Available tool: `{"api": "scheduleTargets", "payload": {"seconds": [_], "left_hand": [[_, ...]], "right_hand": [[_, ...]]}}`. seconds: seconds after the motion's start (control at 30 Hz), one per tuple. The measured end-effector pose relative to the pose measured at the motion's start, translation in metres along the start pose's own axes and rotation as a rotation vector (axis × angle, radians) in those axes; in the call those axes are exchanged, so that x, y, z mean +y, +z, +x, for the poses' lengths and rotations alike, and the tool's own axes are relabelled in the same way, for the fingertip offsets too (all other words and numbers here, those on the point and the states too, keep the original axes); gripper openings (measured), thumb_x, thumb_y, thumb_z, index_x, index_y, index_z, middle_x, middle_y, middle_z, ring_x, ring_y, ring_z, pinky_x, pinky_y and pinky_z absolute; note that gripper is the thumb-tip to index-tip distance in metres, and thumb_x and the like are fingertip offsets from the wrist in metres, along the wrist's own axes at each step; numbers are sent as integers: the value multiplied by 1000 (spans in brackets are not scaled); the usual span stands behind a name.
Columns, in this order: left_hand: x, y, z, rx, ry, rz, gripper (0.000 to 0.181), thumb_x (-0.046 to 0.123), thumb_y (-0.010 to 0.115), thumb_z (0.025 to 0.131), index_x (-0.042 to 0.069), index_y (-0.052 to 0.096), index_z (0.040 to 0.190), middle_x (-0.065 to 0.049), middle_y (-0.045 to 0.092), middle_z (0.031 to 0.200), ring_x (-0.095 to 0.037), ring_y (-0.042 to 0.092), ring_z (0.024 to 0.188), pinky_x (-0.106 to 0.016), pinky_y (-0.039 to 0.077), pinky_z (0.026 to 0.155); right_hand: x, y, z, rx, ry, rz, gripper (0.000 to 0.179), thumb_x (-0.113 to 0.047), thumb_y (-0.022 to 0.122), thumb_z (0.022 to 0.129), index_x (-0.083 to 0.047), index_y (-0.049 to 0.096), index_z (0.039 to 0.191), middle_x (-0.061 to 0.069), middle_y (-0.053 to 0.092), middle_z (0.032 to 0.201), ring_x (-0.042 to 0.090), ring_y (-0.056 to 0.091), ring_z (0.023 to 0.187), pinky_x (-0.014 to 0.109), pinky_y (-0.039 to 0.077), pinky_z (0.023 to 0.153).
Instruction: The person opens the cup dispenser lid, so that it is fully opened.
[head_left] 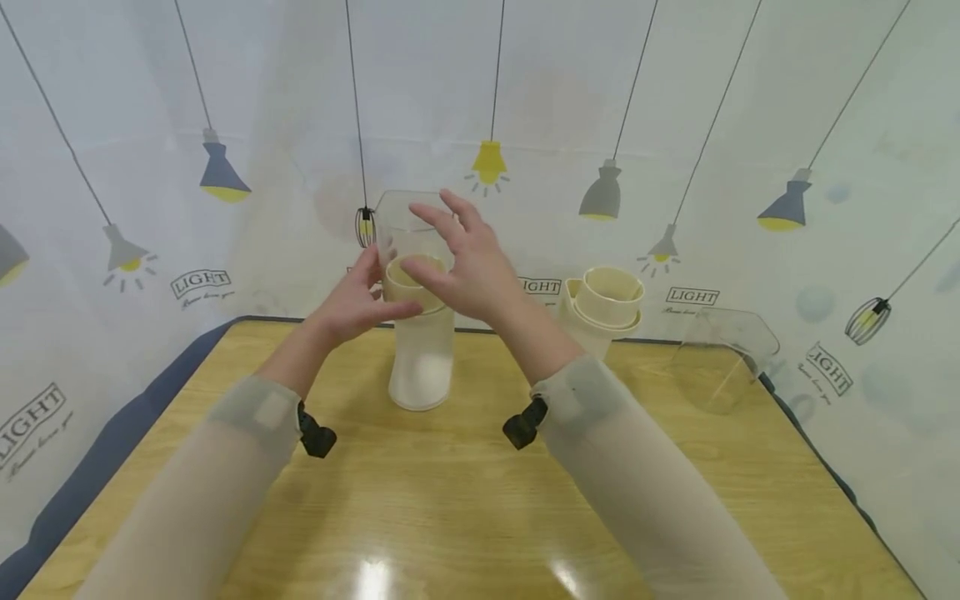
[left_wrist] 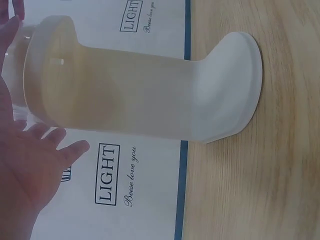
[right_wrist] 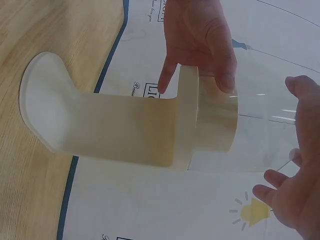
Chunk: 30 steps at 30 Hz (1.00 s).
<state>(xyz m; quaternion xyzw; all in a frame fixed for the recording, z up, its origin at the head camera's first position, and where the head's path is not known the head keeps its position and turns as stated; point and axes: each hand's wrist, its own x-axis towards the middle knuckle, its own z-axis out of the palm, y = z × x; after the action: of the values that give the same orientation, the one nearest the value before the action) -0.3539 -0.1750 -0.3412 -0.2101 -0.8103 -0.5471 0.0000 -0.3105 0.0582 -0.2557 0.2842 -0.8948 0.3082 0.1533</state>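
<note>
A cream dispenser stand (head_left: 422, 358) with a broad curved foot rises from the table, with a round collar (right_wrist: 215, 112) at its top. A clear plastic container (right_wrist: 262, 132) sits over that collar. Beside the collar is my left hand (head_left: 352, 304), its thumb extended across the front and some fingers hidden behind. My right hand (head_left: 476, 267) hovers at the right of the clear container, fingers extended and thumb apart. In the right wrist view, the right fingertips (right_wrist: 270, 185) are close to the container's wall; contact is unclear.
A second cream stand with a collar (head_left: 611, 298) is at the back, right of centre, partly behind my right forearm. Another clear container (head_left: 720, 358) lies at the far right. The wooden table (head_left: 450, 500) meets a lamp-printed curtain (head_left: 547, 83) at its back.
</note>
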Motion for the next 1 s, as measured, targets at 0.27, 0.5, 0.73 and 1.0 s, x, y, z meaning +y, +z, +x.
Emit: {"api": "scheduleTargets", "payload": {"seconds": [0.27, 0.5, 0.73, 1.0], "left_hand": [[0, 5, -3, 11, -53, 26, 118, 36, 90, 92, 34, 8, 177, -7, 31, 180, -35, 29, 167, -71, 30, 130], [-10, 8, -8, 33, -40, 16, 112, 34, 90, 92, 32, 15, 175, -3, 33, 177, -36, 32, 164, -68, 40, 126], [-12, 14, -15, 63, -36, 40, 115, 37, 91, 91, 30, 14, 175, -7, 27, 177, -36, 35, 159, -68, 42, 124], [-9, 29, -27, 132, 13, 53, 110, 38, 94, 88, 25, 22, 171, -11, 29, 170, -37, 38, 152, -68, 45, 119]], "right_hand": [[1, 6, 0, 8, 29, 84, 60, -44, 67, 108, -28, 51, 164, 3, 24, 182, 35, 35, 165, 63, 37, 130], [0, 14, -3, 51, 29, 119, 60, -42, 71, 106, -26, 52, 161, 1, 27, 180, 32, 43, 161, 60, 45, 125], [3, 16, -5, 80, 21, 127, 63, -38, 76, 102, -23, 53, 159, 1, 30, 179, 33, 48, 157, 58, 49, 122], [8, 17, -7, 92, 2, 180, 65, -36, 80, 99, -21, 53, 156, 0, 29, 179, 32, 40, 162, 60, 44, 126]]}}
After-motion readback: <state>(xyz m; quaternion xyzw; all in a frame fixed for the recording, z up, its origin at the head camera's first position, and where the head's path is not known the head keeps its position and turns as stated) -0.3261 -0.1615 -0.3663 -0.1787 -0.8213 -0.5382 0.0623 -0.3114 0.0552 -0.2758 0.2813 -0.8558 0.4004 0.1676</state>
